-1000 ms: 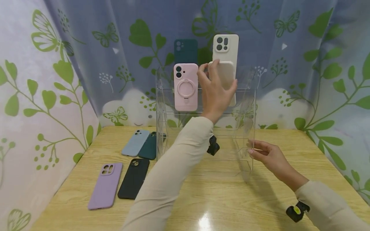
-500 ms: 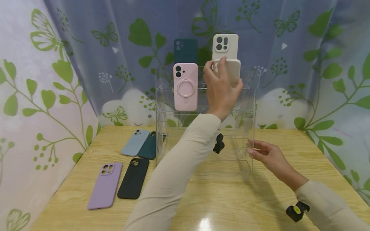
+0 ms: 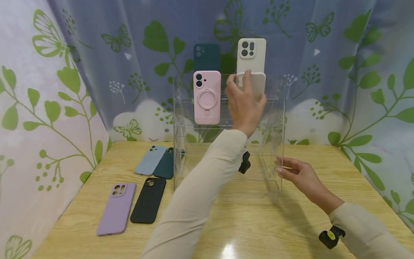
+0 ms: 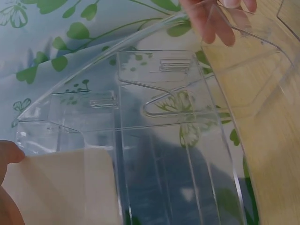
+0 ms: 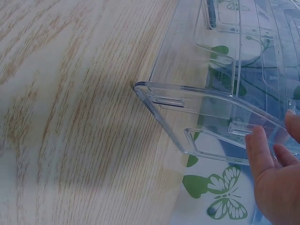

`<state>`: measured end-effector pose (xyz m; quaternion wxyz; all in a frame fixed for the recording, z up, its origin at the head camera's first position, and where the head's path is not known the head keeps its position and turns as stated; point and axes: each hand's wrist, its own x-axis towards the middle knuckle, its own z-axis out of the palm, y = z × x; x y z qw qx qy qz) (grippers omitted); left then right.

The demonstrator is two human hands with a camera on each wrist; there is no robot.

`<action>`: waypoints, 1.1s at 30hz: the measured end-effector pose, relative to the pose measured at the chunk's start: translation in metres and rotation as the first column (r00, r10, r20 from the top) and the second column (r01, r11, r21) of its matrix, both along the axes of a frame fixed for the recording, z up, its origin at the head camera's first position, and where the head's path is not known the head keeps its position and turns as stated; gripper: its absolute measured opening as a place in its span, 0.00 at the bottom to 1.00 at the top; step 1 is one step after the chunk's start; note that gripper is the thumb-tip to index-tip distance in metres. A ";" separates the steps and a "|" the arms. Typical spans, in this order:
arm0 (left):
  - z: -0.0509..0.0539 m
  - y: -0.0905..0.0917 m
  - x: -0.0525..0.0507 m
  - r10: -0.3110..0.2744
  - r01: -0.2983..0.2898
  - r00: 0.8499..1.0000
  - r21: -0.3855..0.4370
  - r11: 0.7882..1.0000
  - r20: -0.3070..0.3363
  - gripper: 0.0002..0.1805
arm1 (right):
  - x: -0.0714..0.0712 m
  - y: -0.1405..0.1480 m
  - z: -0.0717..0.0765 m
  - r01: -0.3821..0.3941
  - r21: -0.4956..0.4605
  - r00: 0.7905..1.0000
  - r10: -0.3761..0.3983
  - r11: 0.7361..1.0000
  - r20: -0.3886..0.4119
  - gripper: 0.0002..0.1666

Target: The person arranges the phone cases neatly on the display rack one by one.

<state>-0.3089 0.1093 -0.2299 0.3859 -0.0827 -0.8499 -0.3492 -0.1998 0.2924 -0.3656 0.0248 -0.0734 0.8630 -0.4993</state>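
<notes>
In the head view my left hand (image 3: 246, 106) grips a cream phone case (image 3: 257, 83) by its sides, low in front of a taller white phone case (image 3: 255, 64) on a clear acrylic tiered stand (image 3: 226, 126). The left wrist view shows the cream case's plain face (image 4: 65, 187) against the stand, with part of my hand at its edge. My right hand (image 3: 302, 180) holds the stand's right side panel (image 5: 211, 101) by its edge between thumb and fingers. Left of the held case, a pink phone case (image 3: 207, 99) with a ring stands before a dark teal one (image 3: 207, 57).
On the wooden table (image 3: 233, 223), left of the stand, lie a light blue case (image 3: 150, 160), another dark teal case (image 3: 164, 165), a black case (image 3: 148, 201) and a purple case (image 3: 117, 210). A patterned curtain (image 3: 139, 64) hangs close behind the stand.
My left hand has carried the cream case a little to the right, then slightly down in front of the white case. My right hand stays on the side panel.
</notes>
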 end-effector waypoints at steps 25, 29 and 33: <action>-0.040 0.010 -0.002 0.114 -0.100 0.989 -0.139 0.985 0.097 0.60 | 0.002 0.000 0.000 0.008 -0.028 1.000 -0.008 1.000 0.008 0.37; -0.040 0.011 -0.003 0.135 -0.124 0.988 -0.142 0.982 0.075 0.59 | 0.002 0.000 0.001 0.006 -0.025 1.000 -0.006 1.000 0.007 0.37; -0.041 0.011 -0.003 0.154 -0.142 0.986 -0.155 0.978 0.069 0.58 | 0.001 0.000 0.000 0.002 -0.024 1.000 -0.002 1.000 0.012 0.37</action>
